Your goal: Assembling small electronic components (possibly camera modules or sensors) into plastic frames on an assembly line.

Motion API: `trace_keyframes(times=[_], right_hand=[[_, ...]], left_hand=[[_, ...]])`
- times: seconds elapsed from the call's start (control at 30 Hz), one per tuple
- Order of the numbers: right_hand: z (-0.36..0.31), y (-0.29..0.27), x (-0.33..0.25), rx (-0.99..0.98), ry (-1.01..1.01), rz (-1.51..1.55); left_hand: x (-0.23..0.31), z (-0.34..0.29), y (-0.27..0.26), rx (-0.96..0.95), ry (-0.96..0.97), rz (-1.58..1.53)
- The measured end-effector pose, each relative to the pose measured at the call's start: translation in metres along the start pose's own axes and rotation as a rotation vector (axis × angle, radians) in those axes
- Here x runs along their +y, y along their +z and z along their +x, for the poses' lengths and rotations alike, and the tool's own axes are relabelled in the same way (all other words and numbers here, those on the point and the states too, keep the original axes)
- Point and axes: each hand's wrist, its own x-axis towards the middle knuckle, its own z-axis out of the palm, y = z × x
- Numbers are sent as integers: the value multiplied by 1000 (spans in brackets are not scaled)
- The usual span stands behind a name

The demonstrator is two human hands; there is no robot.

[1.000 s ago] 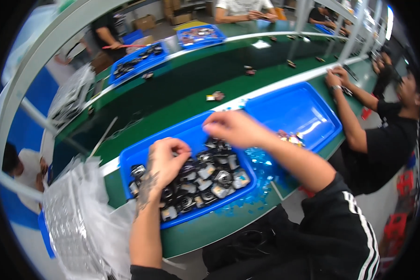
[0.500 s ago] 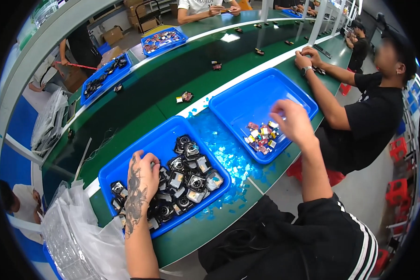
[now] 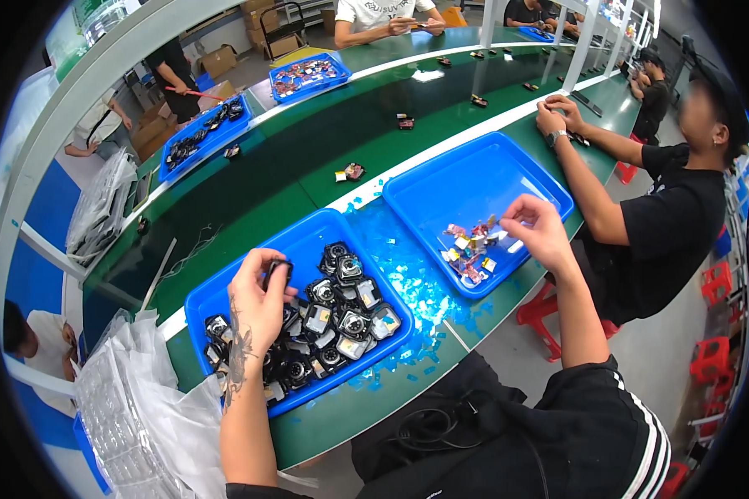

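My left hand [image 3: 258, 295] is closed around a black watch case [image 3: 278, 268], above the left blue tray [image 3: 195, 303]. Below it in that tray lies a heap of black watch cases [image 3: 324, 320], some with round dark centres and others with pale grey plates. Over the near part of the right blue tray [image 3: 408, 179], my right hand [image 3: 541, 233] has thumb and fingertips pinched together; whatever they grip is too small to make out. Beside those fingertips is a pile of small circuit boards with white and yellow parts [image 3: 468, 249].
Shiny blue film pieces [image 3: 416, 291] litter the green bench between the trays. Small assemblies [image 3: 351, 172] lie along the dark green belt. Two more filled blue trays [image 3: 310, 79] stand across it. Translucent plastic sheets [image 3: 154, 382] are piled at left. A co-worker [image 3: 666, 191] sits at right.
My left hand has risen slightly from the heap, and a black watch case now shows in its fingers. My right hand has lowered toward the small boards, with fingertips at the pile.
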Motion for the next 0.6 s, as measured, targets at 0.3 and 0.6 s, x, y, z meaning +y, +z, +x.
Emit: trace_keyframes(times=[0.3, 0.6], right_hand=[[15, 5, -20, 226, -252, -270], [26, 3, -14, 333, -219, -59]], left_hand=[[4, -3, 3, -150, -95, -315], [-1, -2, 4, -97, 0, -154]])
